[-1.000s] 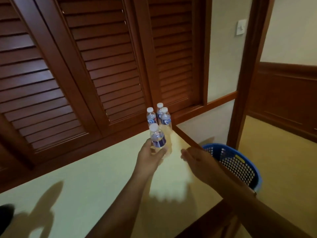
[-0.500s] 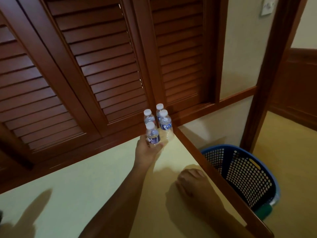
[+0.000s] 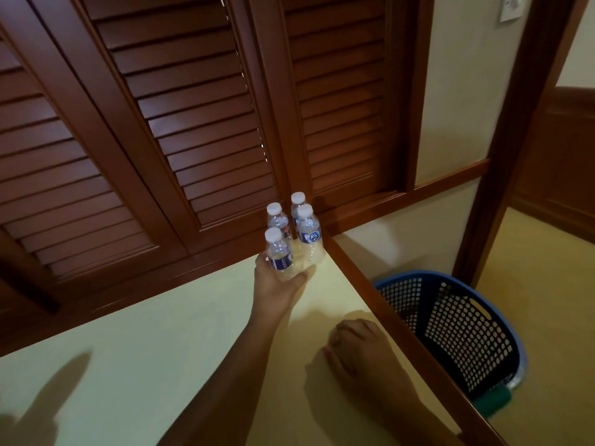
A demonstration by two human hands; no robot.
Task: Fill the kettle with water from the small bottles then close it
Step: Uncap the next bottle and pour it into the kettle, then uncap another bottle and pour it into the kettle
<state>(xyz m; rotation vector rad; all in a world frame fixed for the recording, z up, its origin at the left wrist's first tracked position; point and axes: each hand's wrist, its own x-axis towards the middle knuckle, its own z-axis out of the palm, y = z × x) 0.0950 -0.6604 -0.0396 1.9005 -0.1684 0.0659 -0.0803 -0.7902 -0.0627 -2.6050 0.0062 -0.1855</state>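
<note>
The pale yellow table (image 3: 135, 358) fills the near part of the room, backed at the far side by dark wooden shutters (image 3: 193, 123). Beyond its right edge a blue basket (image 3: 457, 323) stands on the floor, apparently ready for empties, with something green lying low at its near side.

The person's right hand (image 3: 357, 346) lies curled, knuckles up, on the table near that right edge; it seems only to be resting there, and whether anything sits inside the loose fist I cannot tell. The left hand (image 3: 278, 281) reaches to the table's far right corner and is wrapped around the lower half of the nearest bottle (image 3: 278, 252), holding it upright.

Just behind, three more bottles (image 3: 306, 230) stand packed close together in the corner, probably so all the water is within one reach. Each is small and clear with a white cap and a blue label; the caps all look on. The kettle is nowhere in view, so filling has yet to start from this bottle.
</note>
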